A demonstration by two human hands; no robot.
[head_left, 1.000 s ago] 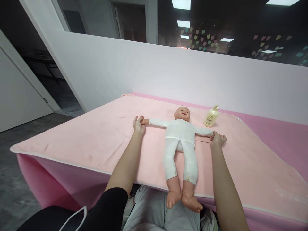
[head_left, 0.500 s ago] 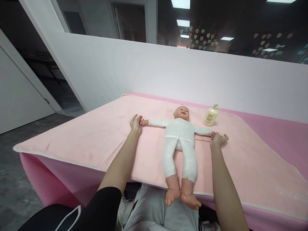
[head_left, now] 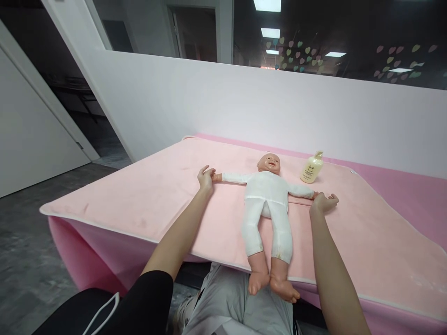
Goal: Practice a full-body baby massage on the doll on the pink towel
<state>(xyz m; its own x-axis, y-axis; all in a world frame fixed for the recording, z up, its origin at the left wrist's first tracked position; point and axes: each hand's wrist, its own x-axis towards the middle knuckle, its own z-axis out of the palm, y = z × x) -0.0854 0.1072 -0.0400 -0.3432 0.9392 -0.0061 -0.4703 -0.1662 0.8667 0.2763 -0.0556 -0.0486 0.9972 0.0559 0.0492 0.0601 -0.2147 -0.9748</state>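
Note:
A baby doll [head_left: 267,191] in a white cloth body lies on its back on the pink mat, head away from me, both arms stretched out sideways. Its bare feet hang past the mat's near edge. My left hand [head_left: 206,177] is closed on the doll's hand at the left. At the right, my right hand [head_left: 324,203] grips the doll's other hand, its outer fingers curling upward. My fingers partly cover both doll hands. Beyond my right hand, a pale yellow pump bottle [head_left: 311,169] stands beside the doll's head.
The pink mat [head_left: 139,186] with white edging covers a table draped in darker pink cloth [head_left: 394,186]. A white wall panel [head_left: 279,107] with glass above it borders the far side. On the left is a white door [head_left: 35,121] over grey floor.
The whole scene has shifted slightly right in view as the camera turned. Both hands keep hold of the doll's hands, and its arms stay outstretched.

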